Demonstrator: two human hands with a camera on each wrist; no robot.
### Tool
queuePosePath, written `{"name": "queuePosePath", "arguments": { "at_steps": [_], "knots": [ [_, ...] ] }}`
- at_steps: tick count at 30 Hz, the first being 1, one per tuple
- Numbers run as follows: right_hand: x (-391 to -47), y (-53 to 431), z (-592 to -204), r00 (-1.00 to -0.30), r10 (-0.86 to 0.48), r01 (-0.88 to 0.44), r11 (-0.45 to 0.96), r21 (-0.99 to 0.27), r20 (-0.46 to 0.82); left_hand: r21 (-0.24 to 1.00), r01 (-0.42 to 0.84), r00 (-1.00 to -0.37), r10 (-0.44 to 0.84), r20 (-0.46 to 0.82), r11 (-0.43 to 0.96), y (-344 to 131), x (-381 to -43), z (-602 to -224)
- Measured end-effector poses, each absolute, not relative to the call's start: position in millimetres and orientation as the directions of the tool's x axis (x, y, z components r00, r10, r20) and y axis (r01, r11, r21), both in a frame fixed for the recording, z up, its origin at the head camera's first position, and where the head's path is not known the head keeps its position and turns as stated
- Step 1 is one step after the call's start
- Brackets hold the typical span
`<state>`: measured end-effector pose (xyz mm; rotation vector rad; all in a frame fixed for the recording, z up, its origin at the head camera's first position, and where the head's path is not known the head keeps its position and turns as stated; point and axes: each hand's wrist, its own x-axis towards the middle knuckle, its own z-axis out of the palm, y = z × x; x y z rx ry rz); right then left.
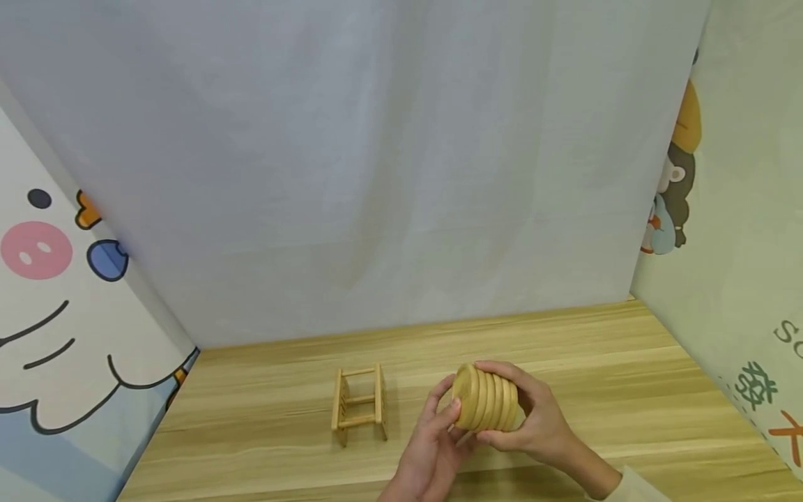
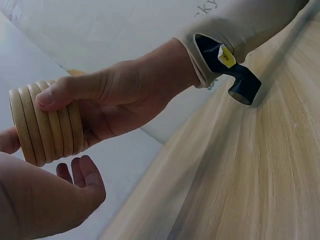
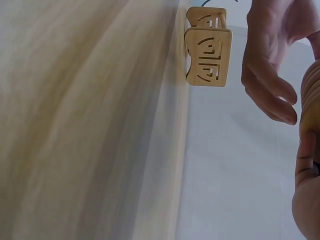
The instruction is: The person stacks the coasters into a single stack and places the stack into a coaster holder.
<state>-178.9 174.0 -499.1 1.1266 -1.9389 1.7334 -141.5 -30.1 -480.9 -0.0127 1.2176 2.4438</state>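
A stack of several round wooden coasters [image 1: 486,399] is held on its side above the table between both hands. My right hand [image 1: 533,418] grips the stack from the right, its thumb below and fingers over the top. At the left end, the thumb and index finger of my left hand [image 1: 433,439] hold the outermost coaster near its face. The left hand's other fingers [image 3: 272,95] hang loosely under the stack in the right wrist view. In the left wrist view the coasters [image 2: 47,125] lie pressed together, face to face.
A small wooden rack [image 1: 360,401] with two cut-out side panels joined by bars stands on the wood-grain table [image 1: 263,404], left of the hands. A grey cloth [image 1: 389,174] hangs behind the table. Printed panels [image 1: 740,279] flank both sides.
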Motion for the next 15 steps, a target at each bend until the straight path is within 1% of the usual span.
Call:
{"name": "queuePosePath", "arguments": {
  "at_steps": [3, 6, 11, 15],
  "knots": [
    [-179.7, 173.3, -498.9, -0.641, -0.351, -0.717, -0.044, -0.695, 0.683, 0.806, -0.291, -0.939, 0.317, -0.136, -0.516, -31.6, -141.3, -480.3],
    [-179.9, 172.1, -498.3, -0.639, -0.350, -0.716, -0.054, -0.696, 0.685, 0.850, -0.199, -0.956, 0.288, -0.059, -0.488, -33.4, -140.8, -478.6],
    [-179.7, 167.9, -496.1, -0.640, -0.348, -0.713, -0.063, -0.698, 0.685, 0.927, -0.025, -0.973, 0.222, 0.064, -0.375, -38.8, -140.3, -476.5],
    [-179.3, 164.9, -494.1, -0.636, -0.356, -0.714, -0.064, -0.697, 0.684, 0.959, 0.064, -0.979, 0.169, 0.114, -0.276, -42.6, -140.8, -474.3]
  ]
}}
